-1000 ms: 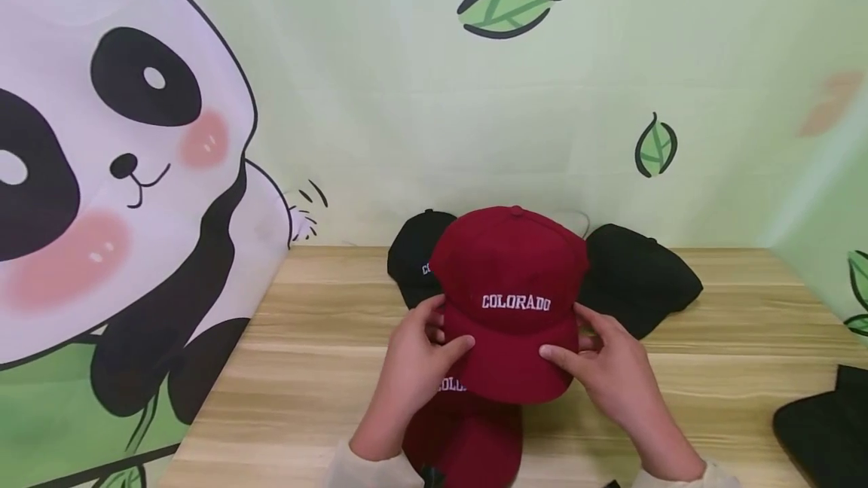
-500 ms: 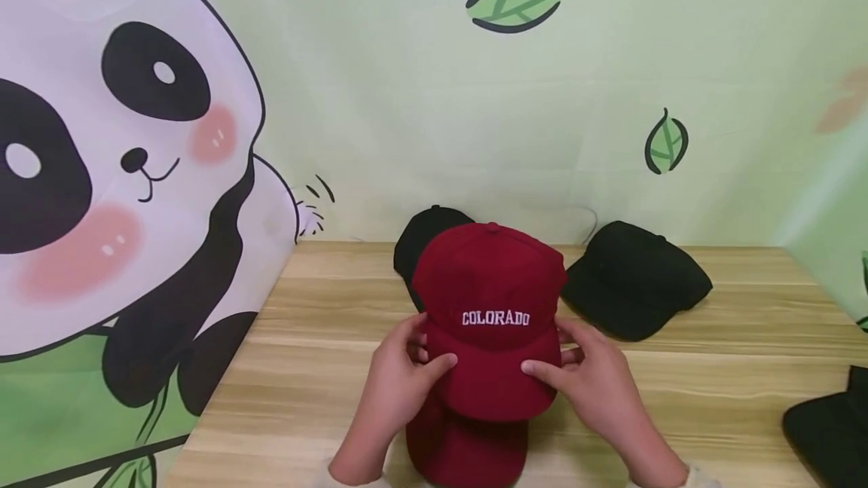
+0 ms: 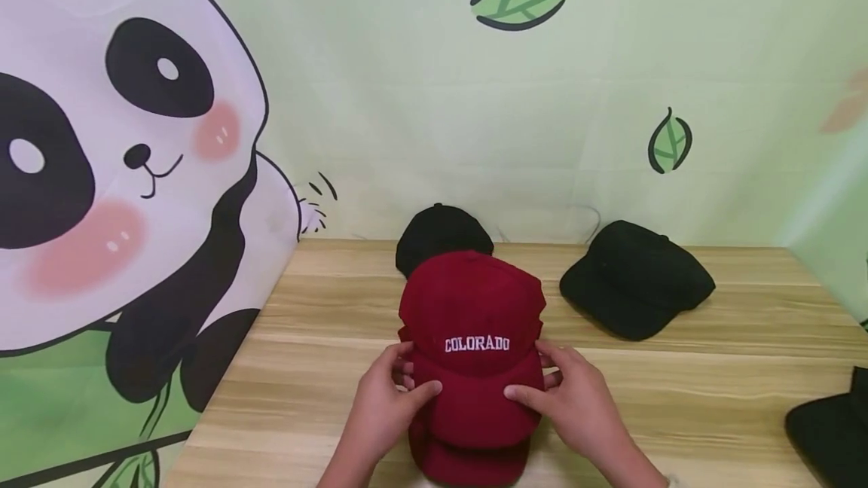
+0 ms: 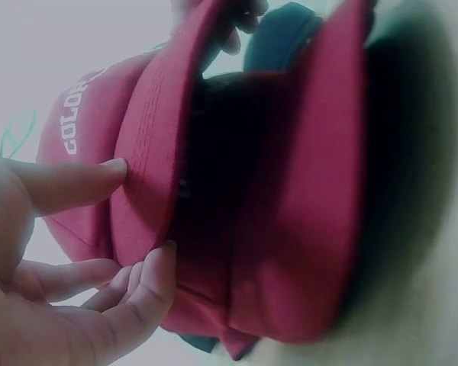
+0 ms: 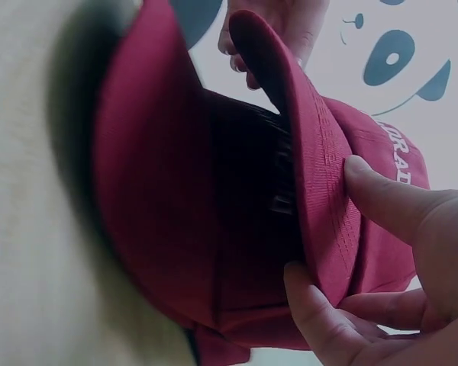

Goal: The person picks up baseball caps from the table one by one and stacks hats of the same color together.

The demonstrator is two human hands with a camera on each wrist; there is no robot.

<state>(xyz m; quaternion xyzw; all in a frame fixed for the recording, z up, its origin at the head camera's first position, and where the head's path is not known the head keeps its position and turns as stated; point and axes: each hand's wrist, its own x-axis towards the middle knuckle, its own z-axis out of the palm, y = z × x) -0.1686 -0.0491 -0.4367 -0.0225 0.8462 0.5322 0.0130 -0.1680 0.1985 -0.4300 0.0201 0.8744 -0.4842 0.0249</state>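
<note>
A red baseball cap (image 3: 475, 307) with white COLORADO lettering is held by its brim between my two hands. On the left side of the brim, my left hand (image 3: 388, 401) pinches with the thumb on top and fingers underneath. My right hand (image 3: 576, 398) grips the opposite side the same way. Under it, a second red cap (image 3: 468, 465) lies on the table, mostly covered; its brim sticks out toward me. Both wrist views show a gap between the upper brim and the lower cap's brim (image 4: 305, 229). In the right wrist view, lettering on the lower cap is partly shadowed.
Behind the red caps sits a black cap (image 3: 441, 232), partly covered. Another black cap (image 3: 634, 281) lies at the back right of the wooden table (image 3: 285, 367). At the right edge a black cap-like item (image 3: 827, 428) is cut off. A panda-print backdrop (image 3: 407, 96) stands behind.
Both hands have brought the held red cap down and toward me, slightly left, over the lower red cap. More of the black cap behind shows now. The view has shifted slightly.
</note>
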